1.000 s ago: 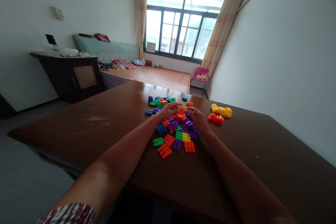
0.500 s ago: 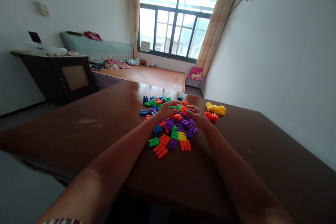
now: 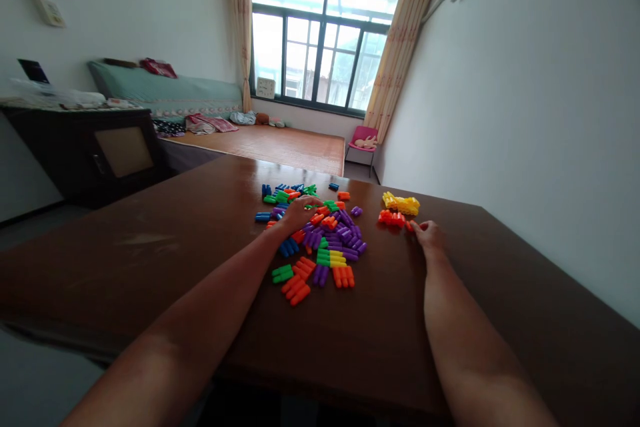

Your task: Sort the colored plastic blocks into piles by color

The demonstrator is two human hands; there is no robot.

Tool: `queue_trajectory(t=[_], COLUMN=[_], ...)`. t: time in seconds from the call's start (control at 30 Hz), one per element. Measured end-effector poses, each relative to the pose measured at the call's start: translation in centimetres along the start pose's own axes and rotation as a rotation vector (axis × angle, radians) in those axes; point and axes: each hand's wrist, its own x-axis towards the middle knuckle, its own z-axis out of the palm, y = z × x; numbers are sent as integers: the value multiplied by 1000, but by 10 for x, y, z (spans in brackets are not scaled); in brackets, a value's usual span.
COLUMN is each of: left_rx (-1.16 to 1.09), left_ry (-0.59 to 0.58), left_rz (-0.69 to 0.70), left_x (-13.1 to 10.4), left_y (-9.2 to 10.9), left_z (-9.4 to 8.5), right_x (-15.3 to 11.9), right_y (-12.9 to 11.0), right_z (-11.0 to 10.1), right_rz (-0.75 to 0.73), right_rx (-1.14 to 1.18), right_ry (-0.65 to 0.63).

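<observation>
Ribbed plastic building blocks in several colours lie in a loose pile on the brown table [image 3: 165,240]. My left hand [image 3: 299,212] rests over the upper left of the pile, fingers curled, and whatever is under them is mostly hidden. Purple blocks [image 3: 345,235] spread just right of it. Off to the right, my right hand [image 3: 430,237] pinches an orange block [image 3: 410,226] at the end of a row of orange blocks [image 3: 391,218]. Behind that row sits a cluster of yellow blocks [image 3: 401,203].
At the pile's near side lie orange blocks [image 3: 295,289], a green block [image 3: 283,273] and a joined green and yellow piece [image 3: 331,258]. A dark cabinet [image 3: 120,150] stands left of the table. Beyond the table are a low bed [image 3: 270,143] and a pink chair [image 3: 363,137].
My right hand has moved right, from the pile to the orange row, carrying an orange block. My left hand stays over the pile. The view has shifted slightly right.
</observation>
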Motion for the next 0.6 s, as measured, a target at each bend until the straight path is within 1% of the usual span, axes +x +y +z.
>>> queue_trajectory(t=[0.07, 0.2, 0.27, 0.33, 0.37, 0.43, 0.47, 0.5, 0.53, 0.57, 0.6], left_rx=[9, 29, 41, 51, 55, 61, 63, 65, 68, 71, 74], left_ry=[4, -8, -24, -33, -35, -35, -33, -32, -32, -34, -36], left_rz=[17, 18, 18, 26, 30, 37, 37, 36, 34, 31, 29], left_x=[0, -1, -1, -1, -1, -1, 0, 0, 0, -1, -1], left_y=[-1, -3, -3, -2, -2, -1, -1, -1, -1, -1, -1], left_z=[0, -1, -2, -2, -2, -2, -2, -2, -2, -2, -3], right_x=[3, 9, 8, 6, 5, 2, 0, -3, -7, -11, -16], right_y=[-1, 2, 4, 2, 0, -7, -12, -17, -23, -30, -37], right_z=[0, 0, 2, 2, 1, -2, -5, -8, -10, -12, -12], right_rz=[-31, -102, -131, -161, -173, -177, -182, -196, -220, -255, -294], right_rx=[10, 118, 136, 138, 143, 179, 224, 294, 381, 467, 536], right_ry=[-21, -101, -153, -169, -149, -33, 32, 63, 35, -68, -226])
